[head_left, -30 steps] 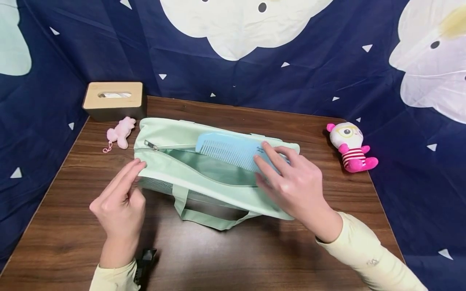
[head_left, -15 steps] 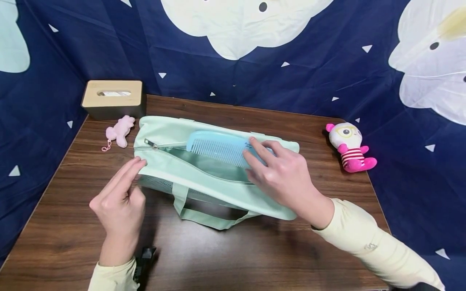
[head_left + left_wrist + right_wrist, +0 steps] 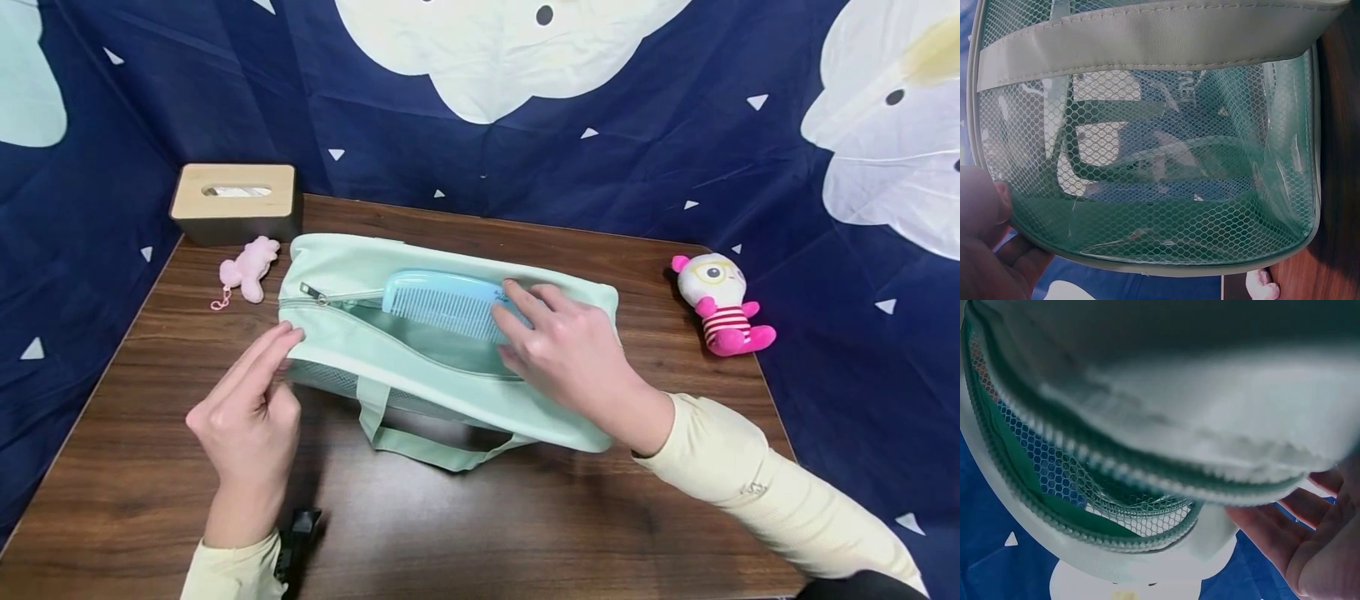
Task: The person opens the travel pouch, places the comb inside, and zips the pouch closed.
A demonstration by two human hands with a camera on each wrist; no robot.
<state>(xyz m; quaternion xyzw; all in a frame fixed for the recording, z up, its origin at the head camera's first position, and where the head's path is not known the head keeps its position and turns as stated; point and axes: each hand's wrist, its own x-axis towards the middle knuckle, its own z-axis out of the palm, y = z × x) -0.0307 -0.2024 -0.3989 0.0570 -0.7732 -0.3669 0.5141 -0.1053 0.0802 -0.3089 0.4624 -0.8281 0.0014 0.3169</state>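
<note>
A mint-green bag (image 3: 420,367) with mesh sides lies across the table, its top zipper partly undone. My right hand (image 3: 562,342) holds a light blue comb (image 3: 431,298) by its right end, over the opening. The comb's teeth point down toward the gap, and my fingers cover its right part. At the bag's left end, my left hand (image 3: 251,408) pinches the edge. In the left wrist view, fingers of the left hand (image 3: 988,225) are at the rim of the clear mesh end panel. The right wrist view shows the zipper opening (image 3: 1110,544); the comb cannot be made out there.
A tissue box (image 3: 236,204) stands at the back left, with a small pink plush (image 3: 251,268) before it. A plush toy in a striped top (image 3: 723,308) sits at the right edge. The bag's strap (image 3: 427,450) hangs toward the front. A dark blue curtain (image 3: 480,158) backs the table.
My right hand has shifted the comb left along the opening, mostly in the first half second. The bag's back edge has risen slightly. My left hand keeps its place.
</note>
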